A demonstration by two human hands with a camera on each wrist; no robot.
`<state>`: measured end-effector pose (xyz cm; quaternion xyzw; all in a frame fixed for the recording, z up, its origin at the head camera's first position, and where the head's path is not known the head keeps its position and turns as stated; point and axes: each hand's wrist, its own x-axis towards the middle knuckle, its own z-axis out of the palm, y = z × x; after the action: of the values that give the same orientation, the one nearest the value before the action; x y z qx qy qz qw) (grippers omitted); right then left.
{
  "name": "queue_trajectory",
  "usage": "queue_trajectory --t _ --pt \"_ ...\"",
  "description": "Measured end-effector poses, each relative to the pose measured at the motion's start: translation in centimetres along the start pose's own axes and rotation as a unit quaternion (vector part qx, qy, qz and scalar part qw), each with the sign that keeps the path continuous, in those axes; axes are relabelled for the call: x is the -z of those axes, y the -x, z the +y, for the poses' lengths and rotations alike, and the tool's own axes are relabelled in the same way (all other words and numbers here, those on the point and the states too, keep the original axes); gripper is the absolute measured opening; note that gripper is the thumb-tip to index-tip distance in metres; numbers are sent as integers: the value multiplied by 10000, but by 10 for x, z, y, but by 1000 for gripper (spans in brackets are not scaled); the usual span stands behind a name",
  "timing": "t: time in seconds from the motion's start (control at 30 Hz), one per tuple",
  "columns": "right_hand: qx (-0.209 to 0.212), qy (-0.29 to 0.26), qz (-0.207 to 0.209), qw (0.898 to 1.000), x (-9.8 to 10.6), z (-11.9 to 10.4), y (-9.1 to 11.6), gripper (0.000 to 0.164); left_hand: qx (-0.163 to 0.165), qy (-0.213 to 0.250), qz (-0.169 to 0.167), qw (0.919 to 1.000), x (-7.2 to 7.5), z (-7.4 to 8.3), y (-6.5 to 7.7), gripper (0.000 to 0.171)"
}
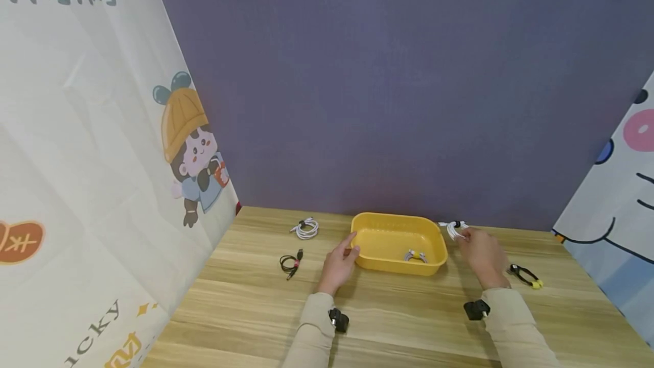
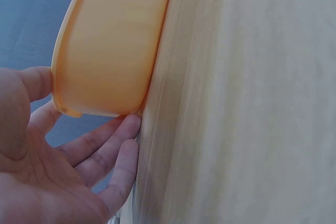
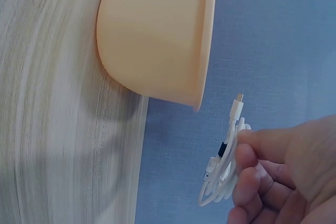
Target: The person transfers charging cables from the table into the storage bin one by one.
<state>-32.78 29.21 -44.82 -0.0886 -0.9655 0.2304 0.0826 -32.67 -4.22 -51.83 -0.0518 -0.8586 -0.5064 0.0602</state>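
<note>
A yellow plastic basket (image 1: 395, 266) stands on the wooden table, with a small coiled grey cable (image 1: 410, 256) bound by a yellow tie inside it. My left hand (image 1: 338, 268) holds the basket's left end, the thumb at the rim and other fingertips low by its base. My right hand (image 1: 482, 251) pinches a coiled white cable (image 3: 223, 169) between thumb and fingers, just off the basket's right end. A black tie binds that coil, and one white plug (image 3: 237, 109) points up from it in the right wrist view.
Left of the basket lie another white cable coil (image 1: 306, 229) and a black USB cable (image 1: 290, 264) with a pink tie. Beyond my right hand is a black cable loop (image 1: 526, 276) with a yellow tie. A dark grey-blue panel (image 1: 378, 101) rises behind the table.
</note>
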Motion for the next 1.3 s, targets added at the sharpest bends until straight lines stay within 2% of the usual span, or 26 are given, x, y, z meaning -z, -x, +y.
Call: queue_trajectory --t 0.37,0.63,0.83,1.3 --pt "462 -39 311 9984 -2 -5 1 31 -39 -19 -12 10000 0 0 0 46" --pt "432 -23 253 9987 -3 -12 2 32 -124 -30 -16 9999 0 0 0 45" --pt "597 22 314 9977 -6 -12 1 32 -159 16 19 9999 -1 0 0 46" --pt "714 -141 240 9971 -8 -23 4 33 -82 11 6 10000 -2 -2 -1 46"
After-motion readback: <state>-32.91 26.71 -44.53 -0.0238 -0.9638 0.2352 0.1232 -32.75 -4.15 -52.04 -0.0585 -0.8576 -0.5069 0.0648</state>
